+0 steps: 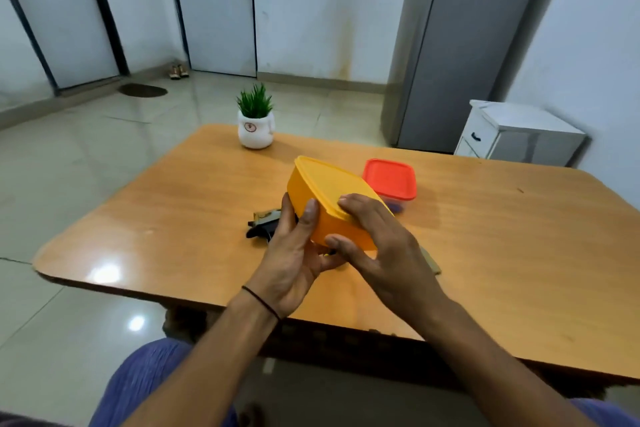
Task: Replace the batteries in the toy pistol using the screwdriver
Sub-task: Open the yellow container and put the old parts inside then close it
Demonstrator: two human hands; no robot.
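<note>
A yellow lidded plastic box (pixel 327 194) is held tilted above the wooden table (pixel 173 204). My left hand (pixel 294 253) grips its near left side from below, thumb up against the wall. My right hand (pixel 370 239) holds the near right corner, fingers on the lid's edge and thumb on the side wall. The black and gold toy pistol (pixel 265 224) lies on the table just behind my left hand, mostly hidden. No screwdriver or batteries are visible.
A clear box with a red lid (pixel 391 180) stands right behind the yellow one. A white pot with a green plant (pixel 255 126) sits at the table's far edge. A flat tan object (pixel 433 262) peeks out from under my right wrist.
</note>
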